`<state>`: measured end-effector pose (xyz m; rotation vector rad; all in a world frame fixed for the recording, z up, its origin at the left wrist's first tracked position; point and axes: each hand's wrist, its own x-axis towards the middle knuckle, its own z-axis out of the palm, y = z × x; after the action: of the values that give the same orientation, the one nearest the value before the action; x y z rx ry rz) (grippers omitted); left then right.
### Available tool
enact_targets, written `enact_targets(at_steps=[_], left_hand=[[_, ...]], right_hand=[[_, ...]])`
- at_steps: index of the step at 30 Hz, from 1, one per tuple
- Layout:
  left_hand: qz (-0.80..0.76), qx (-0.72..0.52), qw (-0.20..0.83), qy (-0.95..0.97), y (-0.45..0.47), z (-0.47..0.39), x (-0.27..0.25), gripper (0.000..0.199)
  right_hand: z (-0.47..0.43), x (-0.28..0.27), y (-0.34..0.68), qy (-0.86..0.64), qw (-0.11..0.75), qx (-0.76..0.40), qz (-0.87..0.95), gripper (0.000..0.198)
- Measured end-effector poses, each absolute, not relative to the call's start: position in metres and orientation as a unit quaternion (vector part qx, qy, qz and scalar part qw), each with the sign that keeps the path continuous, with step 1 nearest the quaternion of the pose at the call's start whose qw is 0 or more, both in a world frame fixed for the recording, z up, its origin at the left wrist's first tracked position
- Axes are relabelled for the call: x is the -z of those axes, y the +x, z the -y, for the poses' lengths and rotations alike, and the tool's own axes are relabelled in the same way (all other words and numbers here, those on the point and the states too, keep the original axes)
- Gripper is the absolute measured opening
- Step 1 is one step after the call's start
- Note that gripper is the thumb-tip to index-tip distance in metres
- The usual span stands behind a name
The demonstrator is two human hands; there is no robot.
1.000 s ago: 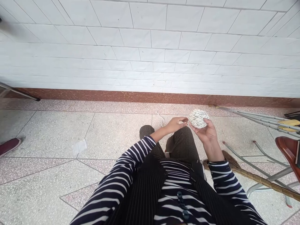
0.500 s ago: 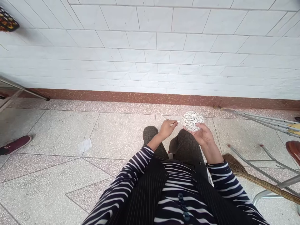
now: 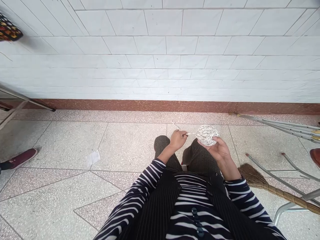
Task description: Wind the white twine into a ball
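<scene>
A ball of white yarn with dark flecks (image 3: 207,135) rests in my right hand (image 3: 219,151), with the thumb pressed on its near side and the fingers beneath. My left hand (image 3: 178,140) is closed in a pinch on the yarn strand (image 3: 191,133), which runs taut across a short gap to the ball. A loose curled end of the yarn (image 3: 176,126) shows beyond the left knuckles. Both hands are above my knees (image 3: 162,143). What else the left fingers may hold is too small to make out.
Ahead stands a white tiled wall (image 3: 167,61) with a reddish-brown skirting (image 3: 140,105). On the right are a straw broom (image 3: 253,176), metal crutches (image 3: 277,123) and metal chair legs (image 3: 265,170). To the left lie a white paper (image 3: 93,157) and someone's maroon shoe (image 3: 23,158).
The ball and my right hand have moved slightly right and toward me. The strand between the hands shows longer and straighter. My whole view has shifted a little.
</scene>
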<state>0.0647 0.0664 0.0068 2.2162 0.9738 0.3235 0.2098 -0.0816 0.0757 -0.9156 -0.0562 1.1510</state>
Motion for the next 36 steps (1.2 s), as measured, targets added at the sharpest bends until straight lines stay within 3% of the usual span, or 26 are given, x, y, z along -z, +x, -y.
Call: enact_targets(at_steps=[7, 10, 17, 23, 27, 31, 36], left_hand=[[-0.330, -0.191, 0.305, 0.873, 0.059, -0.072, -0.008, 0.029], [-0.281, -0.191, 0.290, 0.895, 0.053, -0.067, -0.006, 0.033], [-0.298, -0.028, 0.467, 0.832, 0.044, -0.048, 0.019, 0.033], [-0.367, -0.068, 0.600, 0.708, 0.041, -0.053, 0.036, 0.031], [-0.411, -0.151, 0.602, 0.667, 0.048, -0.046, 0.029, 0.033], [-0.352, -0.239, 0.578, 0.696, 0.069, -0.034, -0.004, 0.042], [-0.236, -0.246, 0.668, 0.662, 0.100, -0.017, -0.032, 0.037]], right_hand=[[0.084, -0.090, 0.201, -0.380, 0.748, -0.542, 0.044, 0.068], [0.083, -0.091, 0.208, -0.389, 0.755, -0.527, 0.035, 0.064], [0.094, -0.082, 0.215, -0.422, 0.735, -0.530, -0.015, 0.061], [0.104, -0.104, 0.225, -0.409, 0.756, -0.506, 0.074, 0.058], [0.104, -0.111, 0.235, -0.408, 0.757, -0.498, 0.111, 0.057], [0.102, -0.102, 0.232, -0.408, 0.741, -0.527, 0.083, 0.054], [0.103, -0.094, 0.225, -0.397, 0.723, -0.562, 0.058, 0.054]])
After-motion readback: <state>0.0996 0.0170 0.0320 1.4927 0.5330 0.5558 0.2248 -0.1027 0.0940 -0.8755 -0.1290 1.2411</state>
